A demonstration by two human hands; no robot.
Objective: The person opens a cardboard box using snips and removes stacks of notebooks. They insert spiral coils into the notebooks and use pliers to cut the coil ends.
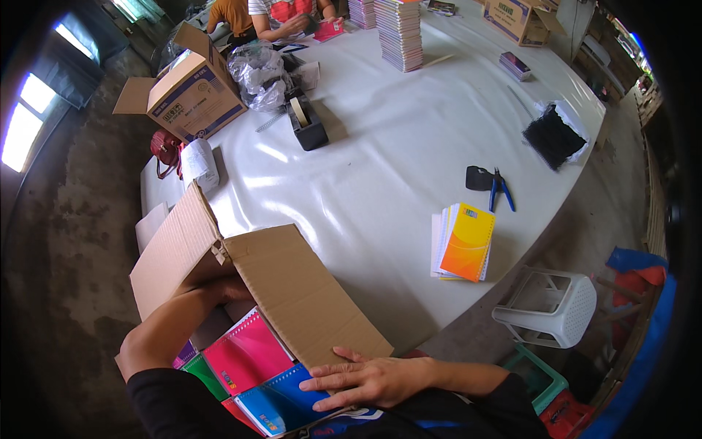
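Note:
An open cardboard box (303,293) stands right in front of me, its flaps raised. Inside lie spiral notebooks: a pink one (248,355), a blue one (281,399), a green one (205,377) and a bit of purple. My left hand (232,290) reaches into the far part of the box; its fingers are hidden behind the flap. Across the near right edge rests my right hand (369,380), fingers spread, touching the flap and lying over the blue notebook's corner.
On the white-covered table are yellow-orange notebooks (468,241), blue-handled cutters (501,190), a tape dispenser (306,124), black spiral bindings (554,137), a tall notebook stack (399,36) and another carton (194,95). A person sits opposite. A white stool (548,307) stands right.

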